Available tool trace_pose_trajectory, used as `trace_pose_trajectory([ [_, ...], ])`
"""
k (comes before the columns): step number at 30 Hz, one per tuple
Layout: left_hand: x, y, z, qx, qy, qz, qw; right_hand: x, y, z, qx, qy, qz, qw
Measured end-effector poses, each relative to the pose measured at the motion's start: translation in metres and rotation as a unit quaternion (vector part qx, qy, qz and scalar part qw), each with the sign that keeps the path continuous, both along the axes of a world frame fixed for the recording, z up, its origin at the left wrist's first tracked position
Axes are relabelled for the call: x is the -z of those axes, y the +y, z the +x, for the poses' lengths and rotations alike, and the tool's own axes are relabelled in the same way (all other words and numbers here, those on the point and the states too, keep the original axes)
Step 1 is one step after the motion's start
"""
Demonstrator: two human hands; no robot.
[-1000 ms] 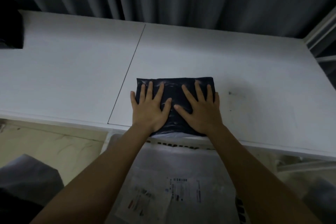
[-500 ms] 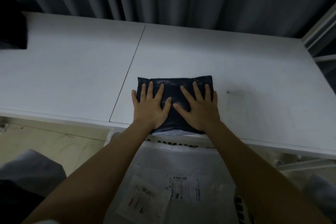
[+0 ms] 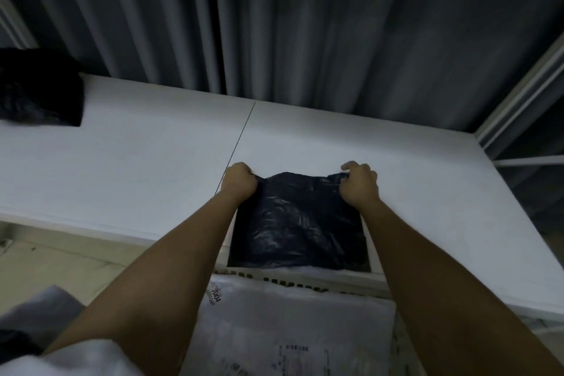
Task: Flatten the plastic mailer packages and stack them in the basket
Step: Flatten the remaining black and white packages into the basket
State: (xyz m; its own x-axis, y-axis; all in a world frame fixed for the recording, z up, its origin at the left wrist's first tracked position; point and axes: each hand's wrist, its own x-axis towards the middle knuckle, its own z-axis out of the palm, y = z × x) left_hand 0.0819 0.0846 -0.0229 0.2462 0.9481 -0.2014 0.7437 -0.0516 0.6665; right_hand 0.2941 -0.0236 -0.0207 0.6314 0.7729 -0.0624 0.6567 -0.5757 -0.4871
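Nearest the camera, the basket [image 3: 305, 282] sits below the table edge with a white mailer [image 3: 290, 330] already lying flat inside it, label up. Just above its rim hangs the dark mailer [image 3: 297, 223], its lower edge over the basket's far wall and its upper part over the white table [image 3: 137, 168]. Half a second ago both palms were spread flat on this package, pressing it down; now the left hand [image 3: 238, 181] and the right hand [image 3: 358, 185] are each clenched around a far corner, and the package has been drawn toward the basket (so the pressing looks finished). That suggests flattening is done for this one, and lowering it onto the white mailer is the step in hand. Farther off, at the table's left end, a dark heap [image 3: 39, 88] waits, probably more packages, in front of a grey curtain [image 3: 305, 24].
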Motion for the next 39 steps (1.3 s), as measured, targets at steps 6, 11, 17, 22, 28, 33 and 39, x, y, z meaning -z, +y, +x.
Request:
trace_pose_trajectory([
  [6, -0.090, -0.002, -0.008, -0.070, -0.163, 0.155, 0.972, -0.089, -0.005, 0.010, -0.004, -0.026, 0.232, 0.972],
  [11, -0.143, -0.044, -0.039, -0.005, -0.282, 0.284, 0.916, -0.141, -0.068, -0.020, -0.059, -0.101, 0.414, 0.903],
  [17, -0.060, -0.102, -0.084, 0.074, -0.084, 0.200, 0.973, -0.026, -0.142, -0.047, -0.136, -0.103, 0.190, 0.967],
  [22, -0.013, -0.132, -0.084, 0.085, 0.039, 0.174, 0.980, 0.032, -0.175, -0.059, -0.150, -0.050, 0.045, 0.986],
  [28, -0.017, -0.129, -0.030, 0.130, 0.061, 0.237, 0.961, 0.006, -0.120, -0.076, -0.104, -0.091, 0.135, 0.981],
  [33, 0.018, -0.114, 0.002, 0.200, 0.182, 0.189, 0.944, 0.029, -0.070, -0.080, -0.166, -0.148, -0.049, 0.974],
  [39, 0.055, -0.096, 0.001, 0.197, 0.193, 0.225, 0.934, 0.059, -0.053, -0.072, -0.169, -0.161, -0.068, 0.970],
])
